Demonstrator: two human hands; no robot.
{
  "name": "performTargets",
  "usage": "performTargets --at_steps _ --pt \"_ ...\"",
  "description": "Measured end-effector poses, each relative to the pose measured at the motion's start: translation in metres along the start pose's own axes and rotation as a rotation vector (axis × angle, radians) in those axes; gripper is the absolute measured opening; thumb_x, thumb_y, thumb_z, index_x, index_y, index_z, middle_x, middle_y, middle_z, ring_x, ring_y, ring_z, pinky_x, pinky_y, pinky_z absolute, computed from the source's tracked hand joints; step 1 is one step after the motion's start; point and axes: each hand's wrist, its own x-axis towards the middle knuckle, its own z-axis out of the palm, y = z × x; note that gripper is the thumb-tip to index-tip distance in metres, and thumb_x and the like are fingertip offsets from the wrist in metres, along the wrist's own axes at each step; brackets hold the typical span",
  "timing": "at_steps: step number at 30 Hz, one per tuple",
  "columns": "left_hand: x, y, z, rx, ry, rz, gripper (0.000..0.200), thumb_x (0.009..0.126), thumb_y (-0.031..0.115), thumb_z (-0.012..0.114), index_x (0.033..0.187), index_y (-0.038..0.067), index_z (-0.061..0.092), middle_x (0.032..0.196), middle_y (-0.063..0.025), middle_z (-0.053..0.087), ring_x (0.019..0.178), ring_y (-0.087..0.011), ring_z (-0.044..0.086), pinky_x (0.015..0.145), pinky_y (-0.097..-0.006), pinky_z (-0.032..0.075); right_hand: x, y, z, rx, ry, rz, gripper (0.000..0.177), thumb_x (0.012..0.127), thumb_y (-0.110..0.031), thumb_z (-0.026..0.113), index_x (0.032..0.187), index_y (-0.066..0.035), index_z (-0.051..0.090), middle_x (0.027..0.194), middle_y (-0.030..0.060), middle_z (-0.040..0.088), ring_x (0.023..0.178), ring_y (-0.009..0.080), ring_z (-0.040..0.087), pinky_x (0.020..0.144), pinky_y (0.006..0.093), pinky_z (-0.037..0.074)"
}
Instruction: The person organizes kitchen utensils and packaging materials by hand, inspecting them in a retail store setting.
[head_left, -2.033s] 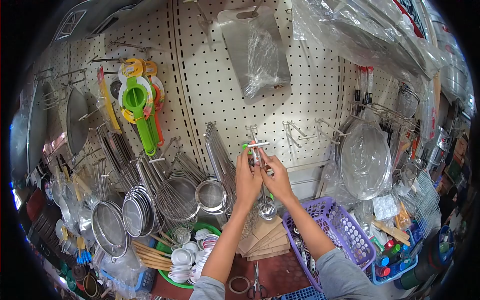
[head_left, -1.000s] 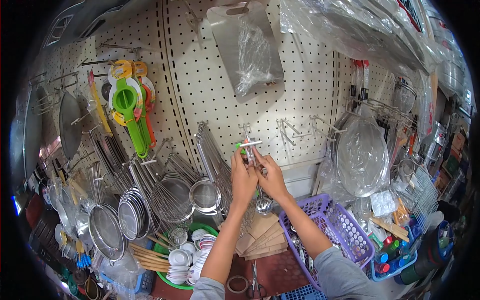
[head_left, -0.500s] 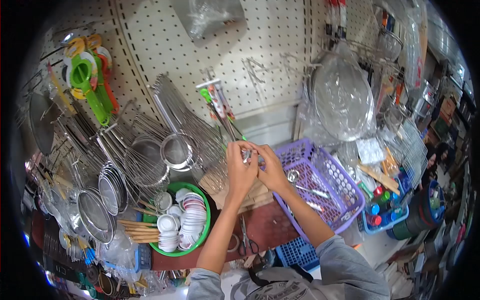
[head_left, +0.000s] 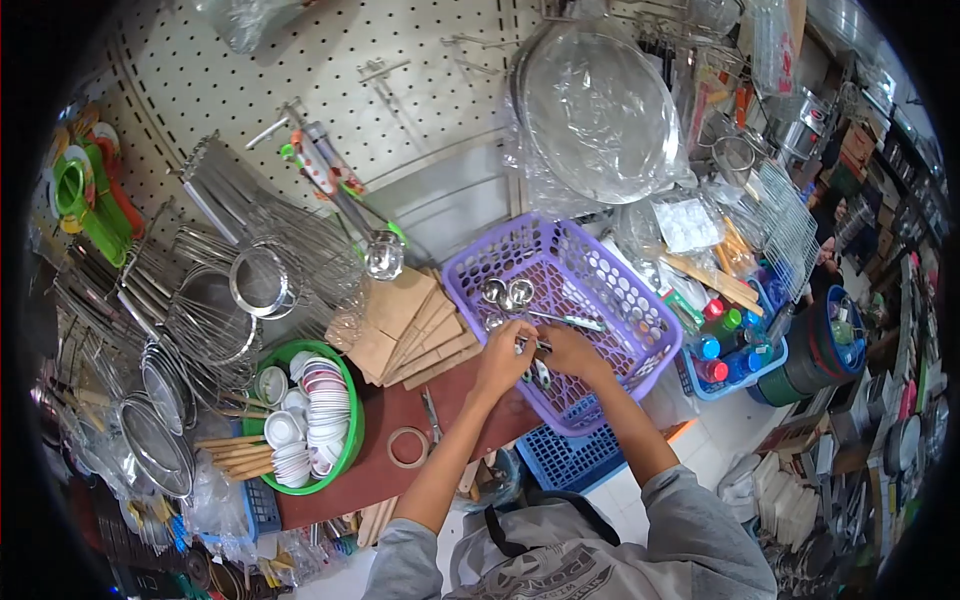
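My left hand is closed over the near left part of the purple basket, fingers around thin metal and handle pieces that look like a ladle's. Patterned handle ends show just beneath those fingers. Against it, my right hand has its fingers curled inward; what they grip is hidden. Small steel ladles lie in the basket just beyond the hands, one with a round shiny bowl and a long handle pointing right. On a pegboard hook to the left hang ladles with a steel bowl at the bottom.
Left of the basket are cardboard pieces, scissors, a tape roll and a green basin of small white dishes. Whisks and strainers hang beyond. A blue basket of colour-capped bottles stands to the right. Large wrapped strainers hang above.
Both hands have come down from in front of the pegboard into the purple basket. The view has swung to the right, and the hanging ladles' steel bowl is now uncovered.
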Motion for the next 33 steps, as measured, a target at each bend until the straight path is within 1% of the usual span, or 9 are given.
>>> performTargets --at_steps 3,6,7,10,15,19,27,30,33 --pt "0.003 -0.008 0.020 0.128 -0.181 -0.082 0.014 0.087 0.011 0.068 0.100 0.006 0.069 0.105 -0.0143 0.068 0.101 -0.0332 0.065 0.088 -0.0432 0.051 -0.002 0.035 0.002 -0.167 -0.194 0.157 0.051 0.086 -0.034 0.068 0.131 -0.011 0.061 0.125 0.0195 0.065 0.118 0.0381 0.063 0.100 0.0484 0.050" --pt "0.007 -0.008 0.037 0.327 -0.271 -0.072 0.016 0.090 0.013 0.067 0.104 0.006 0.070 0.106 -0.0132 0.069 0.102 -0.0339 0.065 0.090 -0.0441 0.051 0.004 0.063 0.007 -0.324 -0.258 0.292 0.052 0.085 -0.033 0.068 0.133 -0.014 0.060 0.127 0.0184 0.064 0.118 0.0374 0.063 0.101 0.0489 0.050" --pt "0.014 -0.007 0.040 0.277 -0.356 -0.167 0.020 0.089 0.012 0.068 0.109 0.008 0.070 0.111 -0.0124 0.068 0.109 -0.0341 0.064 0.094 -0.0440 0.050 0.005 0.071 0.009 -0.376 -0.247 0.271 0.053 0.084 -0.032 0.069 0.134 -0.015 0.059 0.128 0.0184 0.063 0.117 0.0369 0.064 0.099 0.0502 0.052" --pt "0.019 -0.030 0.056 0.314 -0.407 -0.129 0.025 0.088 0.012 0.068 0.113 0.008 0.069 0.115 -0.0123 0.067 0.114 -0.0335 0.062 0.097 -0.0430 0.050 0.013 0.081 0.016 -0.406 -0.364 0.357 0.053 0.084 -0.032 0.070 0.132 -0.014 0.059 0.128 0.0184 0.063 0.115 0.0380 0.066 0.096 0.0514 0.053" --pt "0.028 -0.059 0.071 0.310 -0.525 -0.133 0.042 0.085 0.005 0.066 0.126 0.009 0.063 0.126 -0.0146 0.061 0.121 -0.0360 0.059 0.103 -0.0447 0.048 0.011 0.075 0.023 -0.488 -0.282 0.333 0.042 0.085 -0.023 0.069 0.126 -0.013 0.062 0.124 0.0174 0.066 0.110 0.0362 0.069 0.088 0.0488 0.057" --pt "0.022 -0.075 0.083 0.402 -0.553 -0.099 0.050 0.082 0.006 0.060 0.131 0.014 0.061 0.131 -0.0098 0.057 0.117 -0.0414 0.058 0.100 -0.0493 0.050 0.010 0.080 0.023 -0.427 -0.271 0.332 0.035 0.085 -0.022 0.068 0.118 -0.012 0.067 0.115 0.0164 0.071 0.106 0.0348 0.071 0.086 0.0485 0.058" --pt "0.024 -0.059 0.077 0.577 -0.632 -0.145 0.040 0.086 0.013 0.066 0.125 0.020 0.066 0.126 -0.0046 0.061 0.121 -0.0352 0.056 0.104 -0.0514 0.047 0.012 0.090 0.015 -0.326 -0.492 0.237 0.033 0.080 -0.033 0.066 0.097 -0.007 0.078 0.094 0.0158 0.076 0.093 0.0314 0.074 0.079 0.0454 0.058" --pt "0.023 -0.055 0.075 0.564 -0.490 -0.058 0.036 0.085 0.015 0.070 0.119 0.022 0.069 0.119 -0.0020 0.064 0.115 -0.0325 0.058 0.100 -0.0487 0.047 0.005 0.080 -0.015 0.002 -0.430 0.240 0.037 0.076 -0.040 0.068 0.090 -0.008 0.078 0.086 0.0173 0.075 0.087 0.0322 0.074 0.077 0.0437 0.057" --pt "0.029 -0.038 0.067 0.496 -0.319 -0.012 0.030 0.087 0.016 0.071 0.117 0.019 0.070 0.113 -0.0038 0.066 0.111 -0.0317 0.060 0.096 -0.0492 0.047 -0.001 0.065 -0.035 0.140 -0.010 0.192 0.038 0.077 -0.044 0.075 0.095 -0.010 0.075 0.084 0.0141 0.073 0.078 0.0263 0.072 0.072 0.0373 0.055"
